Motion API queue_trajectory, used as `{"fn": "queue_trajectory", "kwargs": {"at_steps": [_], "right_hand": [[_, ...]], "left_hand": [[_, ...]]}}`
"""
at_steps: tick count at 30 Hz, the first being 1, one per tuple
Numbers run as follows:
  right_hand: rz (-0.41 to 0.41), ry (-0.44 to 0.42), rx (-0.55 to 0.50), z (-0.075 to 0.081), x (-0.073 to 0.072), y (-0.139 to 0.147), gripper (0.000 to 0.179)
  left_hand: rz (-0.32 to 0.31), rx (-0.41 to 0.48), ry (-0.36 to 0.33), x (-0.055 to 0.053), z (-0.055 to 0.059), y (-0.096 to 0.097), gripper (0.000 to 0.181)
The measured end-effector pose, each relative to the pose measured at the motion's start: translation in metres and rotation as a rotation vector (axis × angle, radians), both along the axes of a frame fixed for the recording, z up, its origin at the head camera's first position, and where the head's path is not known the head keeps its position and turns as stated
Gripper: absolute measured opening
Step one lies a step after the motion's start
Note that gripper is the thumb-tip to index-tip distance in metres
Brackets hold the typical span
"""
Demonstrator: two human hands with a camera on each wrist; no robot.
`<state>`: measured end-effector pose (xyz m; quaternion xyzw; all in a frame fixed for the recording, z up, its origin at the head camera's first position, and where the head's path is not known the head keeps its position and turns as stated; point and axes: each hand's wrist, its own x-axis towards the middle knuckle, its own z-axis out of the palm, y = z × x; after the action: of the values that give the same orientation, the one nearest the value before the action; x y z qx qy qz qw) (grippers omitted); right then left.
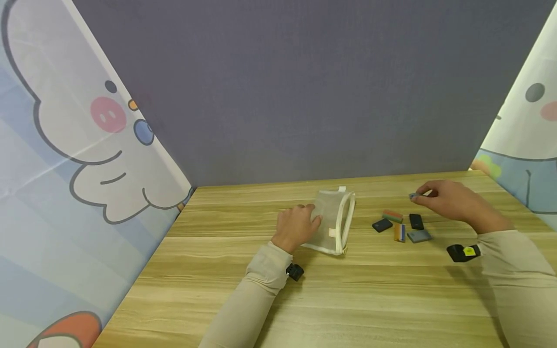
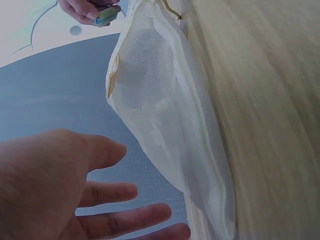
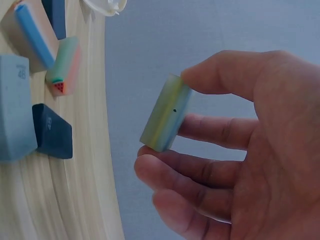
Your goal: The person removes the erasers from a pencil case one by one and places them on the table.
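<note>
A white mesh zipper pouch [image 1: 328, 220] lies on the table with its zipper side toward the right; in the left wrist view the mesh [image 2: 155, 95] bulges slightly. My left hand [image 1: 297, 225] is at the pouch's left side, its fingers loosely extended and holding nothing. Whether they touch the mesh I cannot tell. Above the table at the right, my right hand [image 1: 450, 202] pinches a small striped eraser [image 3: 166, 114] in green, yellow and blue between thumb and fingers. Below that hand lie a grey eraser [image 1: 419, 236] marked 4B, a black eraser [image 1: 416, 221] and a red-and-green eraser [image 1: 392, 216].
Another black eraser [image 1: 382, 225] and an orange, white and blue eraser [image 1: 399, 233] lie between the pouch and the grey eraser. A grey panel [image 1: 304, 96] rises behind the wooden table [image 1: 209, 270]. Cartoon-printed sheets [image 1: 56, 203] stand at both sides.
</note>
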<state>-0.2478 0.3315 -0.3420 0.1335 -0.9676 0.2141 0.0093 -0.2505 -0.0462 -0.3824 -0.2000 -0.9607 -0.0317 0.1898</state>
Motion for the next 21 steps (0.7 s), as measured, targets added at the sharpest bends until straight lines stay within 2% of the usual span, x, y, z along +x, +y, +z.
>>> {"fn": "queue_trajectory", "kwargs": {"at_steps": [9,14,21], "right_hand": [[-0.013,-0.016,0.018,-0.002,-0.002,0.011,0.049],[-0.006,-0.067,0.051,-0.005,-0.004,0.017,0.051],[0.033,-0.122,0.088,-0.011,-0.006,0.020,0.038]], "left_hand": [[-0.007,0.006,-0.019,-0.002,-0.001,0.000,0.035],[-0.024,0.019,-0.032,-0.002,-0.001,-0.001,0.034],[-0.026,0.024,-0.040,-0.003,-0.002,-0.002,0.037]]}}
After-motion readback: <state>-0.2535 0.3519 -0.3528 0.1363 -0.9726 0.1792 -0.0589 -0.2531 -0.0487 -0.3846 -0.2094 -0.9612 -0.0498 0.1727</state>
